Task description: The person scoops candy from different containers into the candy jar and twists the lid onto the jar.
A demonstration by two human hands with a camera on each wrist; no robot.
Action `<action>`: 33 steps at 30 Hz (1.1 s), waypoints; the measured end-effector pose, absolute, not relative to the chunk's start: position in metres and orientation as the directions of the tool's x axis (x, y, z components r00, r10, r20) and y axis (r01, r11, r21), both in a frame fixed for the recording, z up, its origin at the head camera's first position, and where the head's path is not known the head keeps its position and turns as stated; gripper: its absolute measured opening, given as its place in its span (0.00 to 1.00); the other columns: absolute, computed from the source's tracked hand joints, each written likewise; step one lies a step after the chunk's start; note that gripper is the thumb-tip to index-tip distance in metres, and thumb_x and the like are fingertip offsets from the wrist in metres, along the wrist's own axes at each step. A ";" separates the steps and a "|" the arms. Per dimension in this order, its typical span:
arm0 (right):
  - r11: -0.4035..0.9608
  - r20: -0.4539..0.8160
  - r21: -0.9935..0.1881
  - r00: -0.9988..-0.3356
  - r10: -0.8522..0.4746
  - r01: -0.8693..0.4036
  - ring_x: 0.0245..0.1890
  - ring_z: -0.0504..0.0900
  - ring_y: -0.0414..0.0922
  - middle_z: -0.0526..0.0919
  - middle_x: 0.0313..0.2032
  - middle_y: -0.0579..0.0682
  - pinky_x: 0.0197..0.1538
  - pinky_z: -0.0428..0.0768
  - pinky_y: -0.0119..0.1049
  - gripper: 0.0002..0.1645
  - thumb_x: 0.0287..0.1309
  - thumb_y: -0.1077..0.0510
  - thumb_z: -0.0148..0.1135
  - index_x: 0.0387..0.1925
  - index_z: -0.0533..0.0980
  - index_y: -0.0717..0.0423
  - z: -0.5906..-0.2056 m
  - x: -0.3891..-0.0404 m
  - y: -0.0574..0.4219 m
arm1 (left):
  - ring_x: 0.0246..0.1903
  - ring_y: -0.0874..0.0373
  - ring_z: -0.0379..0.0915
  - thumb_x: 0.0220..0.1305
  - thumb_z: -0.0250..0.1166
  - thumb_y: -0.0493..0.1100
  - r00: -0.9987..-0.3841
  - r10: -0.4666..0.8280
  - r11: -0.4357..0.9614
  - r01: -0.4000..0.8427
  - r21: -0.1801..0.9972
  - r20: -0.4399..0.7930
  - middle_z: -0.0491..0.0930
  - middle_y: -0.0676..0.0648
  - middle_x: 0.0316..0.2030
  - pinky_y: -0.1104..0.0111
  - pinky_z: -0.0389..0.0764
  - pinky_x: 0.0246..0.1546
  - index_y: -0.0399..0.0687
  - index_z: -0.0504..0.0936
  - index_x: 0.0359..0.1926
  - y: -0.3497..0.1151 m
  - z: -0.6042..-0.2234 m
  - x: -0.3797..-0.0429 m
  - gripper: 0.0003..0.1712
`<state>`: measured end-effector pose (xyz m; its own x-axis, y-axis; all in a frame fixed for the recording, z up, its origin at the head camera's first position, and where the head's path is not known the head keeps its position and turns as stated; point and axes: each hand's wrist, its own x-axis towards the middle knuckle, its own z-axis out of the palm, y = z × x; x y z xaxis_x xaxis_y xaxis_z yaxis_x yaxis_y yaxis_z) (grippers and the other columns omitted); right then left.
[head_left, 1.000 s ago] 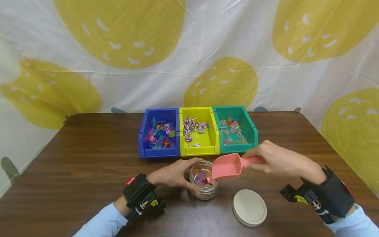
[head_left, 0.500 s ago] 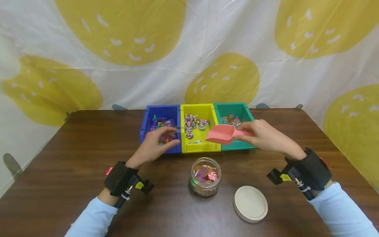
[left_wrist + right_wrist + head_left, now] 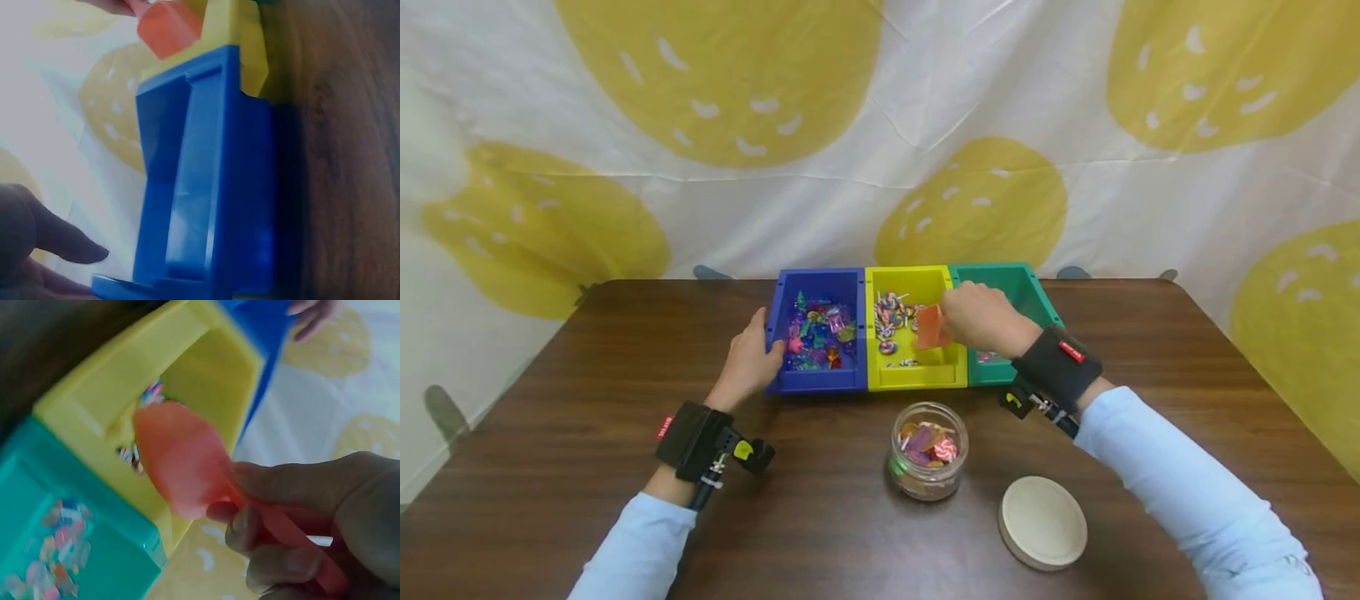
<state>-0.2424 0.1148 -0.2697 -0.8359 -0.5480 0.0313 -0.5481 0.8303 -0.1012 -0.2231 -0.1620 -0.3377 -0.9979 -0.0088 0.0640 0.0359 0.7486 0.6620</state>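
Note:
My right hand grips the handle of a pink scoop, its blade over the yellow bin. In that bin lie several small swirl lollipops. At the outer left wall of the blue bin is my left hand, fingers along the outside and thumb near the rim. Shiny coloured gem-like pieces lie inside the blue bin. My right hand partly hides the green bin, which holds pale translucent pieces.
An uncapped glass jar with mixed candy-like pieces stands in front of the yellow bin. Its cream-coloured lid lies to the right on the brown wooden table. Behind hangs a white cloth with yellow shapes.
My left hand has let go of the jar and moved to the blue bin's left side. My right hand has carried the scoop from above the jar back over the yellow bin.

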 end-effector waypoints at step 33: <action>0.861 -0.374 -0.211 -0.775 -0.509 -0.463 0.11 0.58 0.36 0.59 0.13 0.45 0.18 0.57 0.25 0.17 0.63 0.61 0.44 0.17 0.61 0.54 -0.273 -0.264 0.087 | 0.59 0.38 0.56 0.65 0.42 0.31 -1.000 0.013 0.766 0.007 0.642 -0.005 0.54 0.25 0.60 0.50 0.60 0.57 0.27 0.43 0.65 -0.162 -0.344 -0.228 0.30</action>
